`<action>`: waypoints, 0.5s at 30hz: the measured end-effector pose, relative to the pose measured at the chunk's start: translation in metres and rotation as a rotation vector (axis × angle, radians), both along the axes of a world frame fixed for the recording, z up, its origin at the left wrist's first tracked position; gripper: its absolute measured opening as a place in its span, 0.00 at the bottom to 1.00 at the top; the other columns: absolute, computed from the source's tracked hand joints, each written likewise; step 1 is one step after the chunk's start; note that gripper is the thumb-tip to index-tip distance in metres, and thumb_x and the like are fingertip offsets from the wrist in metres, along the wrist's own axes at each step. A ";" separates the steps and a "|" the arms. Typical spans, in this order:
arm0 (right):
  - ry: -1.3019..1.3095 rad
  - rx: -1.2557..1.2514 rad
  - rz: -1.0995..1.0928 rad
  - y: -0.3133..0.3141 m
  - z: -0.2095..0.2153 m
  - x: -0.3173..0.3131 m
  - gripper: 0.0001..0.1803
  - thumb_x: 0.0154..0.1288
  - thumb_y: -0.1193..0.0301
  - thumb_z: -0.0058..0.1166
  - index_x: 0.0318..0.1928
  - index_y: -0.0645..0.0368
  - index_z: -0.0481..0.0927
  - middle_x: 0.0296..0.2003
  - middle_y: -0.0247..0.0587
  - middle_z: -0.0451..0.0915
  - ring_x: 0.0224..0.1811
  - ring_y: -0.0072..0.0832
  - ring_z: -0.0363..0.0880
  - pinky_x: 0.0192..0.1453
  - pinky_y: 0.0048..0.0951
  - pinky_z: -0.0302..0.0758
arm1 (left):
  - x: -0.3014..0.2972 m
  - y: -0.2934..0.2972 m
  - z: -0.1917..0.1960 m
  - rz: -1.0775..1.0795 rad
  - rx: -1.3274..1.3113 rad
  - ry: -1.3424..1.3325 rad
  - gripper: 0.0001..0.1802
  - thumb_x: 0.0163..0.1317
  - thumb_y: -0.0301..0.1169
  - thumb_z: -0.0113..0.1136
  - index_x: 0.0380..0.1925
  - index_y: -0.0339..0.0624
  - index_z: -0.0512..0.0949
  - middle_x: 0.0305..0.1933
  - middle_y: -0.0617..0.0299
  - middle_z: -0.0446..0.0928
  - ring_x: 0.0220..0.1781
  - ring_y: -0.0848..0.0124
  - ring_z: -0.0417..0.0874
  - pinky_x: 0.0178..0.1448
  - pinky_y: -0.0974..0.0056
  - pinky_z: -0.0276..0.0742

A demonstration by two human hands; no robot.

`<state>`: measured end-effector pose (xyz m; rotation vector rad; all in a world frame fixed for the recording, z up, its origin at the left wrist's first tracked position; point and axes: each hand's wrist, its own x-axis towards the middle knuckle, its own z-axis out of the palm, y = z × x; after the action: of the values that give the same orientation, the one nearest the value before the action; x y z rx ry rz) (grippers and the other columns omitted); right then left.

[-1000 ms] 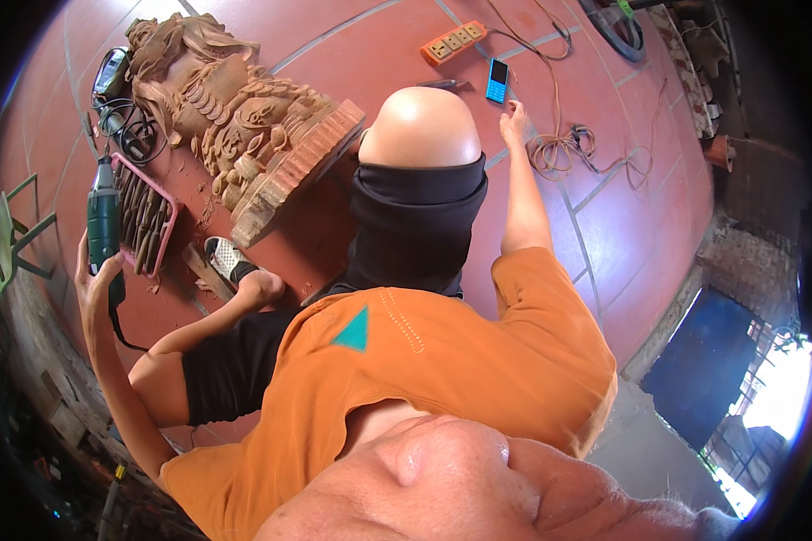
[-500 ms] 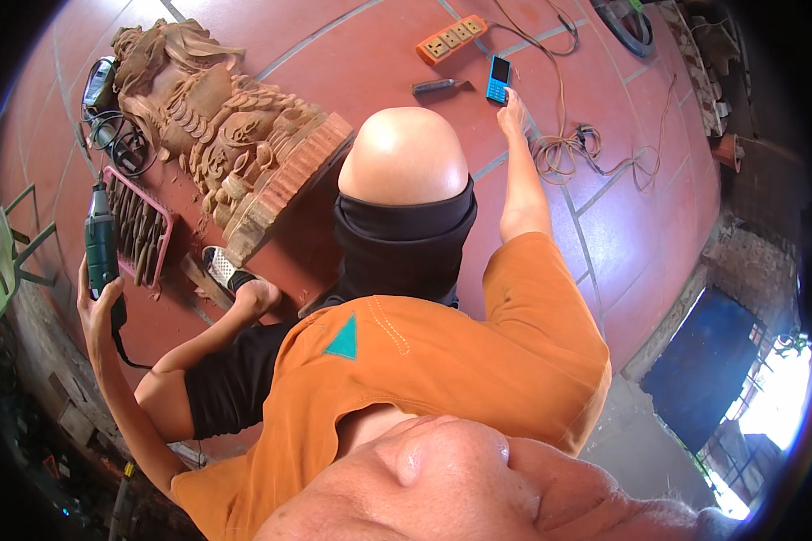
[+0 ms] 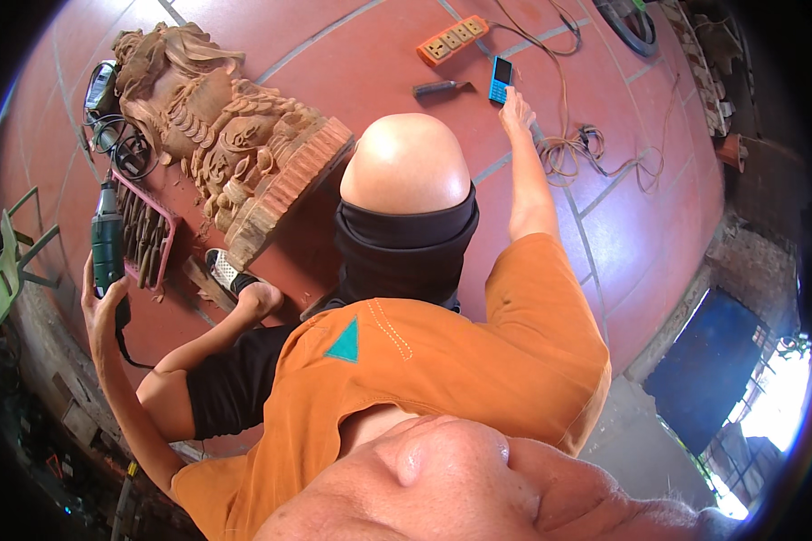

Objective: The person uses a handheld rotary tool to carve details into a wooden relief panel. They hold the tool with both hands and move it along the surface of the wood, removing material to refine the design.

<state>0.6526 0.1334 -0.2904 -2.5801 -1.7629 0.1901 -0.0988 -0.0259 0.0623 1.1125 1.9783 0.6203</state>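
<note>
Power tool held at the left, phone reached for at the right; carving judged unfinished.

Nearest, the left hand [image 3: 102, 302] is closed around a green handheld power tool [image 3: 107, 242], held upright beside the pink tray of chisels [image 3: 146, 233] on the red tiled floor [image 3: 352, 54]. Just beyond the tray, the carved wooden block [image 3: 230, 149] lies on its side, its relief already deeply cut; the tool is not touching it, so no cutting is judged under way. Farthest, the right hand [image 3: 517, 106] is stretched out with fingers extended, its tips just below the blue phone [image 3: 500, 79], and nothing is gripped. An orange power strip [image 3: 451, 39] and a dark handle [image 3: 438, 87] lie near the phone.
</note>
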 end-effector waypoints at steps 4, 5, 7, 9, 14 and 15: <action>-0.042 -0.065 -0.029 0.012 0.002 0.003 0.22 0.62 0.76 0.50 0.56 0.43 0.73 0.53 0.43 0.79 0.57 0.49 0.79 0.57 0.56 0.72 | 0.000 0.000 0.002 -0.009 0.021 0.004 0.40 0.51 0.31 0.67 0.68 0.45 0.67 0.33 0.67 0.73 0.27 0.80 0.73 0.30 0.74 0.69; -0.038 -0.062 -0.046 0.015 0.001 0.003 0.21 0.62 0.75 0.50 0.56 0.43 0.73 0.53 0.43 0.79 0.56 0.49 0.79 0.57 0.55 0.73 | 0.000 -0.001 0.004 -0.011 0.025 0.010 0.40 0.51 0.31 0.67 0.68 0.46 0.67 0.33 0.67 0.73 0.27 0.79 0.73 0.30 0.74 0.69; -0.030 -0.061 -0.087 0.016 -0.006 0.004 0.20 0.62 0.74 0.51 0.54 0.43 0.74 0.52 0.44 0.79 0.55 0.49 0.80 0.56 0.54 0.74 | -0.002 -0.001 0.006 0.001 0.027 0.032 0.40 0.51 0.32 0.68 0.67 0.46 0.67 0.33 0.67 0.73 0.27 0.79 0.73 0.30 0.73 0.69; 0.044 0.194 -0.105 0.008 -0.030 0.014 0.18 0.61 0.74 0.51 0.52 0.46 0.76 0.49 0.47 0.81 0.53 0.49 0.81 0.54 0.54 0.75 | -0.014 -0.003 0.003 0.025 0.031 0.047 0.40 0.51 0.33 0.68 0.67 0.46 0.68 0.33 0.67 0.73 0.27 0.79 0.73 0.31 0.73 0.70; 0.452 0.207 -0.333 0.004 -0.039 -0.040 0.12 0.63 0.68 0.57 0.47 0.55 0.79 0.33 0.47 0.84 0.32 0.37 0.85 0.33 0.39 0.80 | -0.047 -0.019 0.017 0.102 0.057 0.143 0.39 0.53 0.34 0.69 0.67 0.46 0.67 0.36 0.68 0.73 0.31 0.79 0.74 0.35 0.73 0.70; 0.664 0.251 -0.355 -0.001 -0.055 -0.018 0.14 0.65 0.64 0.58 0.46 0.57 0.79 0.30 0.44 0.84 0.26 0.32 0.84 0.26 0.32 0.79 | -0.058 -0.017 0.005 0.097 0.069 0.117 0.39 0.53 0.34 0.69 0.68 0.46 0.67 0.36 0.68 0.74 0.32 0.79 0.74 0.35 0.73 0.70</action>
<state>0.6341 0.1326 -0.3452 -2.2242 -1.0158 0.6705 -0.1566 -0.0429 0.0671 1.1218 2.1357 0.6932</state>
